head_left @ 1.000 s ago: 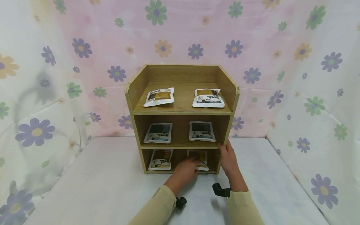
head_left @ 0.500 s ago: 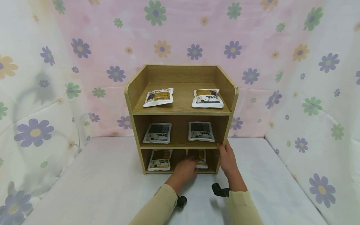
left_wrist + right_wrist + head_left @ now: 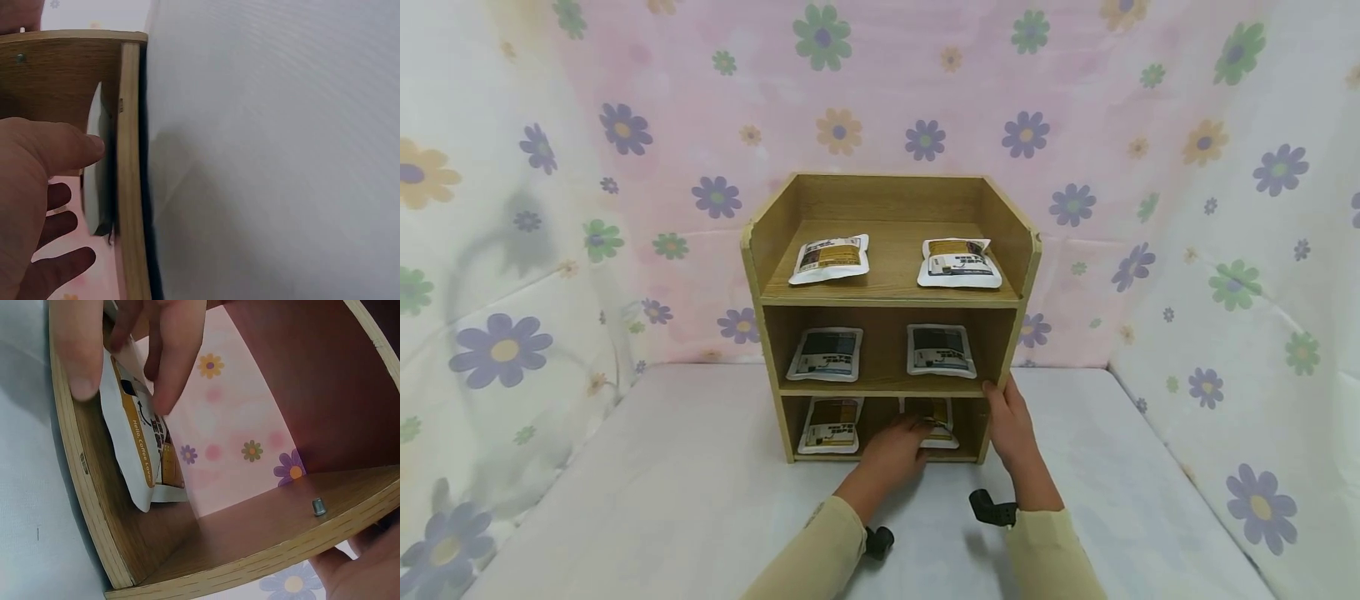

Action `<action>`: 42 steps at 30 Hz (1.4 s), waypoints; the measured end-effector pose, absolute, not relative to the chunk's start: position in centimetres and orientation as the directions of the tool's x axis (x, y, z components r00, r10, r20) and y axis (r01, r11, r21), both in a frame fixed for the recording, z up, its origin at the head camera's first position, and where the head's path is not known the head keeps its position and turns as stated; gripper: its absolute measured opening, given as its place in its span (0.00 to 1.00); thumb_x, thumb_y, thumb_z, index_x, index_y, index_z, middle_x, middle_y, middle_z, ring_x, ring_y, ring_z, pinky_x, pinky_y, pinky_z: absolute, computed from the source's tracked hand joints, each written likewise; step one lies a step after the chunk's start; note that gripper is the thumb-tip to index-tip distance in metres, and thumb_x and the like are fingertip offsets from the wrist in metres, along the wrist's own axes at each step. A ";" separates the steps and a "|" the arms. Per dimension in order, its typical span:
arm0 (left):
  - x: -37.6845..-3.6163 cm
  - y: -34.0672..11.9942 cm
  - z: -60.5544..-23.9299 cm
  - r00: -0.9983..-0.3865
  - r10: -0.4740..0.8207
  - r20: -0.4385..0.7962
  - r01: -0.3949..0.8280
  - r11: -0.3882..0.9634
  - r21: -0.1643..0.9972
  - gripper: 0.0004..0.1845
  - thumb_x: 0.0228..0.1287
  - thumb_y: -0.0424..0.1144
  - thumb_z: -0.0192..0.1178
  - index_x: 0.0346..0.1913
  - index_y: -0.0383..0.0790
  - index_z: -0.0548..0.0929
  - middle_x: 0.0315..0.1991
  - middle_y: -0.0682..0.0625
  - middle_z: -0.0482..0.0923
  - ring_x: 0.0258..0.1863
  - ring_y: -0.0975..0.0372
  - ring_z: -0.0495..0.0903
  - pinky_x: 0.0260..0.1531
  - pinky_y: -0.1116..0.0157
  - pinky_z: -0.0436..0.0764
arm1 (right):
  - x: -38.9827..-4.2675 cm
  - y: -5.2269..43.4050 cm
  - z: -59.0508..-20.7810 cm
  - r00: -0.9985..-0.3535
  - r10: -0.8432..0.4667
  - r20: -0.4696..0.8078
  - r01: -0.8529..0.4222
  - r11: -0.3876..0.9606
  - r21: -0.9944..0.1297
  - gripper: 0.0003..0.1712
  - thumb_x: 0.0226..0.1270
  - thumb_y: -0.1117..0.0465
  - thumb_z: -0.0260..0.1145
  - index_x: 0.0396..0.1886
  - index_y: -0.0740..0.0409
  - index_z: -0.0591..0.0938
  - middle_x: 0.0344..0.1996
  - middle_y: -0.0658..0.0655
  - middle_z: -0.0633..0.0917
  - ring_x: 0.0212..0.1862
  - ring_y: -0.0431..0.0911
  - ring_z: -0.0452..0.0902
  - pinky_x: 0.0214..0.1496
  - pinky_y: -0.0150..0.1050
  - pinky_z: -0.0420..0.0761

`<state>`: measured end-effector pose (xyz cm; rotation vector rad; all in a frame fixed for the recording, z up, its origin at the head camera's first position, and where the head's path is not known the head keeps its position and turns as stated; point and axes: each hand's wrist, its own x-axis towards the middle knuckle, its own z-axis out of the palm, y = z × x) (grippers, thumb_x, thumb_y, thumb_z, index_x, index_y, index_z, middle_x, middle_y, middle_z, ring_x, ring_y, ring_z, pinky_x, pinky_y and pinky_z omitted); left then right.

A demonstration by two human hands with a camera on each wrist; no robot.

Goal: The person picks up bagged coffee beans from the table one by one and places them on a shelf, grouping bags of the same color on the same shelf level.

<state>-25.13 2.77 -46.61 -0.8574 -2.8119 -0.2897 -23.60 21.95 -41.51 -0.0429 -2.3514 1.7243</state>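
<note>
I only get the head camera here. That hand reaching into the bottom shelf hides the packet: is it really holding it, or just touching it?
Observer: Holding it. Close up in a wrist view, the fingers and thumb of the left hand pinch one end of the packet.
Operator: What sort of packet is it? From here it is just a white blur.
Observer: A white pouch with an orange band, printed "Hello, Coffee Lover".
Operator: Does that compartment have a back wall?
Observer: No. The flowered cloth shows straight through the wooden shelf behind the pouch.
</note>
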 end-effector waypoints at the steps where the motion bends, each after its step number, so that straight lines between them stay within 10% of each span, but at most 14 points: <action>1: -25.1 2.6 -46.6 -0.816 0.528 0.235 0.565 0.814 0.134 0.20 0.66 0.43 0.61 0.60 0.49 0.79 0.61 0.50 0.76 0.61 0.55 0.75 0.52 0.59 0.81 | -23.6 22.0 -41.5 -0.974 0.156 0.162 -0.108 0.312 -0.944 0.31 0.79 0.45 0.39 0.78 0.38 0.49 0.75 0.57 0.59 0.72 0.62 0.59 0.70 0.67 0.61; 42: -22.2 -9.5 -43.1 -0.818 0.392 0.420 0.485 0.864 0.138 0.25 0.56 0.52 0.64 0.57 0.47 0.81 0.51 0.49 0.83 0.52 0.53 0.81 0.49 0.51 0.80 | -22.6 24.9 -40.5 -0.978 0.176 0.110 -0.017 0.461 -0.887 0.36 0.76 0.37 0.36 0.78 0.38 0.45 0.76 0.58 0.57 0.73 0.62 0.58 0.69 0.64 0.63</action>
